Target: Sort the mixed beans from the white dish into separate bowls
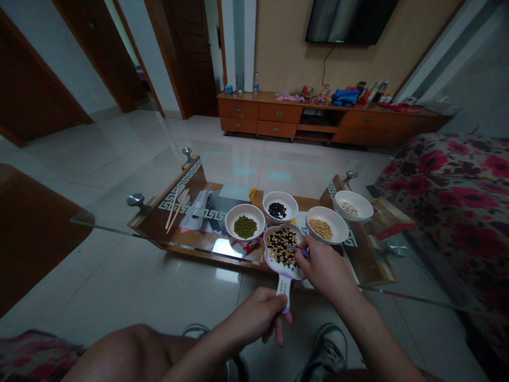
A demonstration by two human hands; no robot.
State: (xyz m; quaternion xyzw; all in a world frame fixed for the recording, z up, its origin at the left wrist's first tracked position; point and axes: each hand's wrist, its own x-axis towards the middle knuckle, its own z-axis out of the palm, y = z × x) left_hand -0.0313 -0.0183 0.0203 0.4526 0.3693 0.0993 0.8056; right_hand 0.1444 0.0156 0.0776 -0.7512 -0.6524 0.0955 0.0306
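Observation:
My left hand (264, 313) is closed on the handle of a white, lilac-edged handled dish (274, 265), which it holds up at the table's near edge. Mixed beans (283, 241), black, green and tan, lie in the dish. In my right hand (324, 265) is a slim blue tool (292, 247) that looks like tweezers, its tip down among the beans. Around the dish stand white bowls: one with green beans (245, 227), one with black beans (277, 210), one with tan beans (321, 229) and one with pale beans (349, 208).
The bowls stand on a glass table (131, 229) with a wooden lower shelf. A pair of chopsticks (177, 210) lies at its left. A floral-covered seat (449, 175) is on the right. Across the room are a low cabinet (274, 113) and a television (350, 21).

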